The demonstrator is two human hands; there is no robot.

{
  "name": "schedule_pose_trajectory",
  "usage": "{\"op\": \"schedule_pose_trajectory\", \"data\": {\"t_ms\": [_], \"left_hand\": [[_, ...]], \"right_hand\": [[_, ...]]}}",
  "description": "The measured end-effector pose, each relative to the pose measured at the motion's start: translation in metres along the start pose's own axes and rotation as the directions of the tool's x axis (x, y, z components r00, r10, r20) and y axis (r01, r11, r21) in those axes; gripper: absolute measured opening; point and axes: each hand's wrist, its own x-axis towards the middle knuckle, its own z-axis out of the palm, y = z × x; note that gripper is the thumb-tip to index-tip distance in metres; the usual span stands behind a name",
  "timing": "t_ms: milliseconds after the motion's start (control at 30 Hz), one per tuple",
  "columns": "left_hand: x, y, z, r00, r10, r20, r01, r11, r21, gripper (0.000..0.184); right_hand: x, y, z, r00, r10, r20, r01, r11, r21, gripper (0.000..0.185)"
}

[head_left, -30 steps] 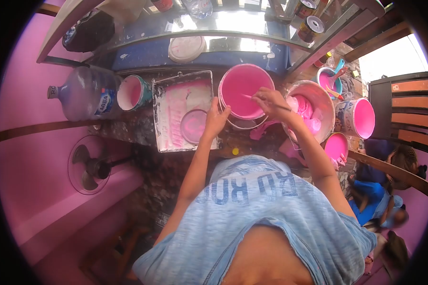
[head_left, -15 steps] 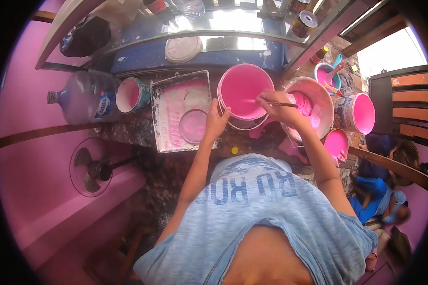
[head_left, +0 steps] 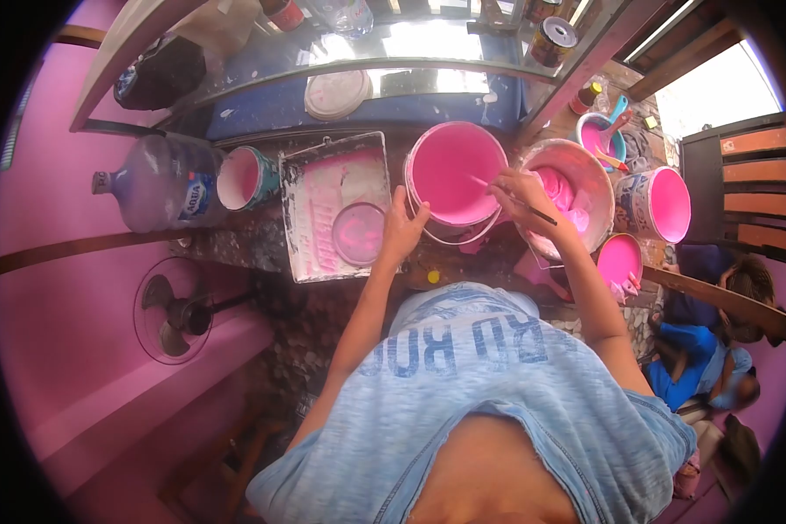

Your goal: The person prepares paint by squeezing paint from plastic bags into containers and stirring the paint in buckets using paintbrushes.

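Observation:
A bucket of pink paint [head_left: 415, 140] stands in front of me. My left hand [head_left: 403, 229] grips its near left side, with thumb and fingers apart around the wall. Over the right rim, my right hand [head_left: 520, 194] pinches a thin dark-ended stick [head_left: 543, 216], perhaps a paintbrush handle. The stick's pale front part reaches into the bucket over the paint; whether its tip touches the paint I cannot tell. A wire handle hangs down the bucket's near side. Close to my right forearm is a larger pale bucket [head_left: 598, 179] holding bright pink, glossy material.
Left of the bucket lies a paint-smeared tray [head_left: 293, 218] with a round lid [head_left: 358, 234] on it. Beyond are a teal pot [head_left: 266, 179] and a large water bottle [head_left: 162, 183]. Several pink paint containers crowd the right, including a tub [head_left: 672, 205]. A person [head_left: 694, 362] sits lower right.
My right hand has shifted slightly right and the stick has turned, its dark end now lower. My left hand remains on the bucket. The whole view has moved a little.

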Motion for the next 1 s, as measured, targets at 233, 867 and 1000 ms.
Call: {"op": "schedule_pose_trajectory", "data": {"t_ms": [233, 867, 1000], "left_hand": [[-0.009, 0.026, 0.0, 0.999, -0.043, 0.021, 0.044, 0.999, -0.029, 0.068], [-0.008, -0.007, 0.005, 0.999, 0.019, -0.036, -0.02, 0.999, -0.032, 0.058], [-0.006, -0.009, 0.007, 0.998, 0.027, -0.06, -0.031, 0.996, -0.078, 0.047]], "right_hand": [[0.003, 0.006, -0.002, 0.995, -0.034, -0.09, 0.036, 0.999, 0.027, 0.017], [0.001, 0.01, -0.009, 0.987, 0.153, 0.04, -0.156, 0.986, 0.063, 0.021], [0.008, 0.004, 0.004, 0.981, -0.011, -0.194, 0.009, 1.0, -0.011, 0.018]]}}
